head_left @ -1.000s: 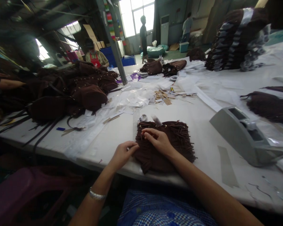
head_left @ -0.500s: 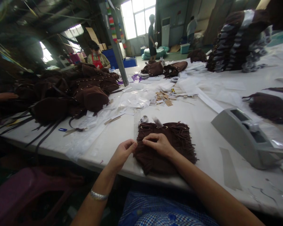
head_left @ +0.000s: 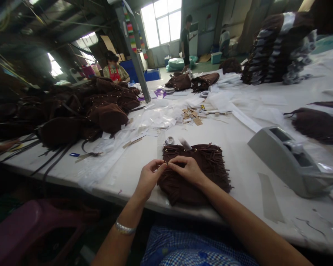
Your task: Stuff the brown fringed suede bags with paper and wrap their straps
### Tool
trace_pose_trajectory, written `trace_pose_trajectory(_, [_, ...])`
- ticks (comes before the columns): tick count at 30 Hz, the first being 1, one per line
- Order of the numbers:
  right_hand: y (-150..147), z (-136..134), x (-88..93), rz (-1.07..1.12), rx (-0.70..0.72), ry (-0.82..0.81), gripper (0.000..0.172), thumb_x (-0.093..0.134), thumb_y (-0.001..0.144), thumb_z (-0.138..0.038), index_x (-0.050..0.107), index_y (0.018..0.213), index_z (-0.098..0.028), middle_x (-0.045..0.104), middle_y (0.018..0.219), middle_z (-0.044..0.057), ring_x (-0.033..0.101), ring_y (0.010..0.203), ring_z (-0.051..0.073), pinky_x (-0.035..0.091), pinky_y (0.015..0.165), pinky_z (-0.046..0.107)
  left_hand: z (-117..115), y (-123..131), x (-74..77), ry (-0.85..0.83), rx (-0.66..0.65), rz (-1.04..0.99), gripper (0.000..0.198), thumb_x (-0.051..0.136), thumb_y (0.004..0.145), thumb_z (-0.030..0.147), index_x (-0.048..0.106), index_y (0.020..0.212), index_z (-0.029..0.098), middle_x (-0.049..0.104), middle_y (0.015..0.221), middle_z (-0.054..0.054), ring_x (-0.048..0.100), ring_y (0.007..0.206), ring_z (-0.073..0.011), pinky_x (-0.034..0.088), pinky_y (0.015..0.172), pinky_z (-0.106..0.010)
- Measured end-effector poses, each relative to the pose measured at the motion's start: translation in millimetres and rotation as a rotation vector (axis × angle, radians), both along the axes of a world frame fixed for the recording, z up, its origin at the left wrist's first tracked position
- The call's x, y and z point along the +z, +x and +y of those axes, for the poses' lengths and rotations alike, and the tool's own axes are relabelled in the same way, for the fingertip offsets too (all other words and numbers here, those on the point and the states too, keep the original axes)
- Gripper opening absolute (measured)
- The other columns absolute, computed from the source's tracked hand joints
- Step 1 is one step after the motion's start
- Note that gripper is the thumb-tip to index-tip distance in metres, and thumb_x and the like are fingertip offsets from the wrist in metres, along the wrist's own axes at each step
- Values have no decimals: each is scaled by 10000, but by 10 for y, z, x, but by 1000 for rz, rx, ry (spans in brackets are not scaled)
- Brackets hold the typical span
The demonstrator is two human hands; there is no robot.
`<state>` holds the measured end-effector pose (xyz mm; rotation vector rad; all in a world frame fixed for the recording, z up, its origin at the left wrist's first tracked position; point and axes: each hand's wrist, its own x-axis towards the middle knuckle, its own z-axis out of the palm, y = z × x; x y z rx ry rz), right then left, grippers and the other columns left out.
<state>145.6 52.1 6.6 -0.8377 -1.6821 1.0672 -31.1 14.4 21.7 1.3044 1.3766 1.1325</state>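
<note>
Brown fringed bag [head_left: 183,190] lies by left hand [head_left: 151,175] and right hand [head_left: 189,170] (pinching something tiny [head_left: 167,163]).

Wearer: one left hand [head_left: 150,179], one right hand [head_left: 190,171], so two. Bracelet [head_left: 124,228], silver: one. Fringed brown bag [head_left: 212,170] by the hands: one. Desk [head_left: 235,147]: one. Grey dispenser [head_left: 277,159]: one. Brown bundle [head_left: 319,123], right: one. Tall brown stack [head_left: 277,48]: one, layers too many to count. Brown bags [head_left: 180,82] farther back: two. Left heap [head_left: 61,125]: one, its bags overlapping, total cannot be told. Tags [head_left: 192,115]: several, jumbled, exact number unclear. Small blue object [head_left: 74,154]: one. Post [head_left: 137,51]: one. Pink stool [head_left: 13,225]: one. Other people [head_left: 185,40], background: three.
</note>
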Motion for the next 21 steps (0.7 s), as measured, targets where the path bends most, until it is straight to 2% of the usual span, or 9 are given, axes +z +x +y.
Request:
trace_pose_trajectory(4, [16, -2, 4, 0, -3, -26, 201, 668, 843, -367, 762, 838, -189, 752, 850, 41, 691, 807, 208, 535, 780, 303, 18, 25, 15, 11, -41, -74, 278, 719, 795, 434, 684, 832, 160, 663, 789, -10, 582, 733, -143, 462, 683, -234])
trace_pose_trajectory(9, [1, 56, -58, 72, -223, -83, 217, 662, 829, -376, 744, 828, -175, 749, 844, 53, 693, 803, 225, 539, 782, 324, -28, -162, -45, -31, 1, 1, 291, 739, 772, 439, 673, 815, 159, 600, 724, 13, 489, 640, -104, 405, 596, -209])
trace_pose_trajectory(13, [-22, 97, -112, 69, -300, -54, 211, 634, 846, -361, 733, 842, -175, 746, 865, 55, 689, 827, 226, 532, 831, 339, -61, -176, -93, -94, 29, -226, 286, 749, 769, 427, 644, 837, 171, 562, 754, 17, 484, 664, -90, 430, 628, -197])
trace_pose_trajectory(15, [-30, 102, -123, 42, -301, -37, 187, 636, 842, -341, 732, 853, -181, 746, 879, 51, 687, 844, 224, 529, 852, 346, -60, -156, -86, -135, 32, -386, 285, 745, 775, 429, 628, 855, 182, 564, 807, 12, 512, 705, -88, 456, 661, -195])
trace_pose_trajectory(17, [-34, 99, -119, 27, -269, -17, 173, 642, 838, -318, 733, 912, -190, 745, 929, 49, 683, 861, 216, 530, 857, 344, -44, -156, -68, -126, 78, -456, 294, 744, 770, 441, 621, 869, 193, 579, 879, 6, 535, 740, -84, 469, 680, -193])
trace_pose_trajectory(19, [-32, 91, -103, 49, -231, -10, 221, 632, 849, -305, 716, 1027, -205, 733, 1016, 51, 676, 875, 205, 537, 841, 337, -12, -172, -59, -67, 158, -359, 310, 733, 770, 461, 626, 906, 204, 601, 913, 1, 556, 763, -93, 472, 682, -198])
trace_pose_trajectory(21, [-24, 82, -85, 100, -230, -15, 277, 607, 875, -307, 681, 1127, -219, 715, 1083, 56, 670, 900, 202, 543, 834, 333, 41, -181, -74, 11, 177, -121, 330, 700, 791, 477, 639, 976, 210, 639, 948, -25, 588, 813, -134, 479, 682, -224])
